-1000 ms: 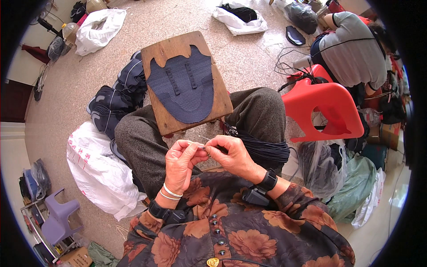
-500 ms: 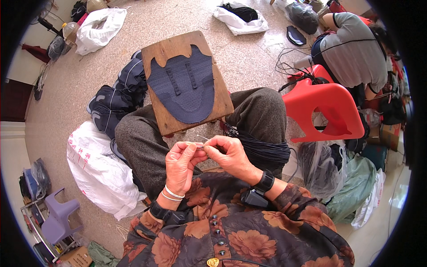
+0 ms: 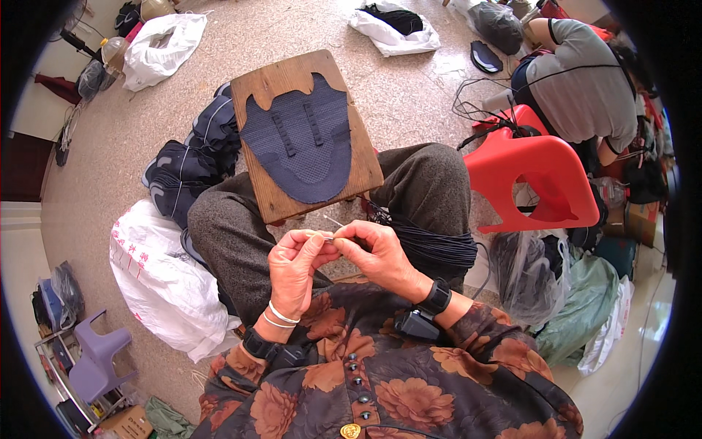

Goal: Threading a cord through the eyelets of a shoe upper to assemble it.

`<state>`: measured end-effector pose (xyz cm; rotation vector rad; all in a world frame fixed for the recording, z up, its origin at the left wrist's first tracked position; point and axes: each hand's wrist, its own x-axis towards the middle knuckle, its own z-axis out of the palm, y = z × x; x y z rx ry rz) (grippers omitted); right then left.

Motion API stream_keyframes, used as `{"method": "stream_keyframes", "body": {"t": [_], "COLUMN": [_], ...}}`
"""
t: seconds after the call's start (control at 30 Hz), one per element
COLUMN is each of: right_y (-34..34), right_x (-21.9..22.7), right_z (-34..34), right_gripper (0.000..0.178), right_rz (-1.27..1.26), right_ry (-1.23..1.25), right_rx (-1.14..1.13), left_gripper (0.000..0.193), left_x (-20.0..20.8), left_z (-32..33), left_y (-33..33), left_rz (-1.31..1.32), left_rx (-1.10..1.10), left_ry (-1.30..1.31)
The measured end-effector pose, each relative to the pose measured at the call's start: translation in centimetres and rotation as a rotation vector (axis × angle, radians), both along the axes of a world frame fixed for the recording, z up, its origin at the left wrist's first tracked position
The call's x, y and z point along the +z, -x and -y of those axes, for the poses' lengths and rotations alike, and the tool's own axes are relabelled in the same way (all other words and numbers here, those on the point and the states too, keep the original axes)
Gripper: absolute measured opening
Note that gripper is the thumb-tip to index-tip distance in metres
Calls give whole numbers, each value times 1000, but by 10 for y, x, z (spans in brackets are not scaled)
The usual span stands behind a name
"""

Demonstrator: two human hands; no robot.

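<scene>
Above my lap, my left hand [image 3: 295, 257] and my right hand [image 3: 376, 252] meet fingertip to fingertip in a pinch. Between them is a thin, pale, needle-like piece [image 3: 333, 219] whose end sticks up past the fingers; the rest is covered. Beyond the hands, a dark blue knitted shoe upper [image 3: 307, 150] lies flat on a wooden board [image 3: 274, 208] at my knees. It has two rows of lacing loops. A skein of dark cord [image 3: 431, 245] is draped over my right thigh, close to my right hand.
A red plastic stool [image 3: 537, 172] lies on its side at the right, near a bent-over person in a grey shirt [image 3: 578, 88]. Bundled dark shoe uppers [image 3: 183, 172] and a white sack [image 3: 164, 282] sit at my left. Plastic bags [image 3: 530, 282] are at the right.
Both hands stay pinched together and shift only slightly. The pale end of the needle-like piece shows a little more above the fingers.
</scene>
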<state>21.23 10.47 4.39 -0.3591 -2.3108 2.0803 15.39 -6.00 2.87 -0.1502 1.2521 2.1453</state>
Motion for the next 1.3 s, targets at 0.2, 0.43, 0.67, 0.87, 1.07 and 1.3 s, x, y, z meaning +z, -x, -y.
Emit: {"method": "stream_keyframes", "body": {"t": [0.2, 0.43, 0.67, 0.87, 1.07, 1.3], "right_y": [-3, -2, 0, 1, 4, -1], "right_x": [-5, -13, -7, -5, -1, -16], "right_z": [-3, -1, -4, -5, -4, -4], "right_gripper": [12, 11, 12, 12, 13, 13], "right_rz": [74, 44, 75, 85, 10, 47], "right_ry": [178, 203, 128, 100, -42, 147], "right_rx": [-19, 0, 24, 56, 49, 1], "left_gripper": [10, 10, 9, 7, 9, 10], "left_x": [5, 1, 2, 1, 2, 2], "left_z": [0, 3, 4, 3, 0, 0], "left_y": [5, 4, 4, 2, -1, 1], "left_rz": [-10, 40, 51, 13, 47, 24], "left_rx": [-3, -1, -25, -62, -7, -36], "left_ry": [25, -26, -26, 16, 14, 6]}}
